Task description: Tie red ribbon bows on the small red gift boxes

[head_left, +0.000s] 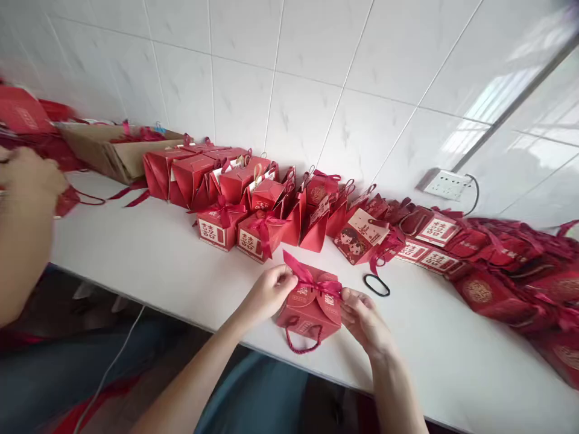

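A red gift box [312,316] with gold print sits on the white table [203,277] right in front of me. Its twisted cord handle [304,348] hangs down on the near side. Across its top runs a dark pink ribbon [319,284] tied in a bow. My left hand [274,289] pinches the ribbon at the bow's left side. At the right side, my right hand [364,316] pinches the other end of the bow between thumb and finger. A black elastic loop [376,285] lies just beyond my right hand.
Rows of red gift boxes [226,175] line the wall, with a large pile of boxes [506,259] at right. A cardboard carton [113,150] stands at back left. Another person's arm [27,223] reaches in at far left. A power strip [446,184] is against the wall.
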Available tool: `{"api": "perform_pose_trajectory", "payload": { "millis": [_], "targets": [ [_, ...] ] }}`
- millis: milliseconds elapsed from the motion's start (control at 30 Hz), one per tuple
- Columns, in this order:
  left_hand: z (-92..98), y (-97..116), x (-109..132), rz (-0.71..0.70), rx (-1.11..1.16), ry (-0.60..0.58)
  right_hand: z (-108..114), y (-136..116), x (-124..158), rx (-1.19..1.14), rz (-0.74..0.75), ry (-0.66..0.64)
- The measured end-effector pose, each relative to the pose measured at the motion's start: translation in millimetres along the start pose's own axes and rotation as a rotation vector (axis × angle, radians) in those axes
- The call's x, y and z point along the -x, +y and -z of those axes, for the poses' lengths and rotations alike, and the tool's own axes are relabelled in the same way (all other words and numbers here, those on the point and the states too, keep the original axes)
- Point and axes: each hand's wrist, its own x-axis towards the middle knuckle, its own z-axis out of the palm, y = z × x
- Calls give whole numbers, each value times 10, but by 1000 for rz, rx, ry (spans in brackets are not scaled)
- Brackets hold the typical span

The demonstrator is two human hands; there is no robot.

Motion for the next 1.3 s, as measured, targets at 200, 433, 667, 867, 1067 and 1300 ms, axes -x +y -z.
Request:
{"api": "perform_pose_trajectory", "payload": {
  "millis": [200,433,667,867,1067,1300],
  "targets": [
    [15,-14,109,36,37,-16,-12,27,130,22,-33,-16],
    [39,-89,138,37,99,-44,-21,78,125,57,-37,33],
    [58,-40,165,59,25,-54,-179,-267,151,606,371,378],
    [-54,-35,156,-156,-186,249,-632,-565,-79,1095,433,21],
    [-67,-22,194,-418,-353,313,-634,-566,-284,1174,222,-59],
    [-29,54,186,-579,-497,135,-577,-582,-323,998,128,-61]
  ]
}}
